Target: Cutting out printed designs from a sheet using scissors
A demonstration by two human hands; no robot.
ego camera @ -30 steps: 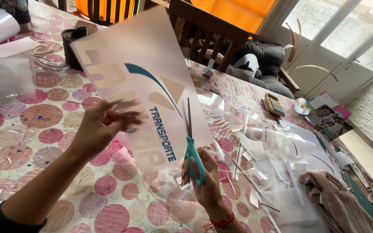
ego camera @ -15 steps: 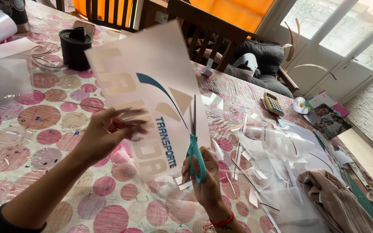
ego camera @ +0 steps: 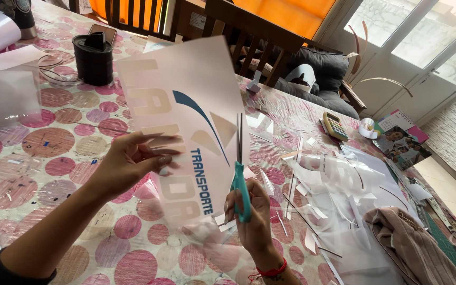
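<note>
My left hand (ego camera: 133, 161) pinches the left edge of a large translucent printed sheet (ego camera: 186, 105), holding it tilted above the table. The sheet carries a blue swoosh, tan shapes and blue lettering. My right hand (ego camera: 252, 221) grips teal-handled scissors (ego camera: 240, 174) with the blades pointing up along the sheet's right side, nearly closed against the sheet. A red string bracelet sits on my right wrist.
The table wears a cloth with pink and brown circles (ego camera: 43, 142). A black cylindrical holder (ego camera: 93, 58) stands at the back left. Clear plastic offcuts and strips (ego camera: 333, 179) litter the right side, beside a calculator (ego camera: 335, 125), a beige cloth (ego camera: 412, 248) and wooden chairs (ego camera: 249, 31).
The sheet has been raised and tilted more upright, my left hand shifting right along its edge. The scissors have travelled up along the sheet's right side.
</note>
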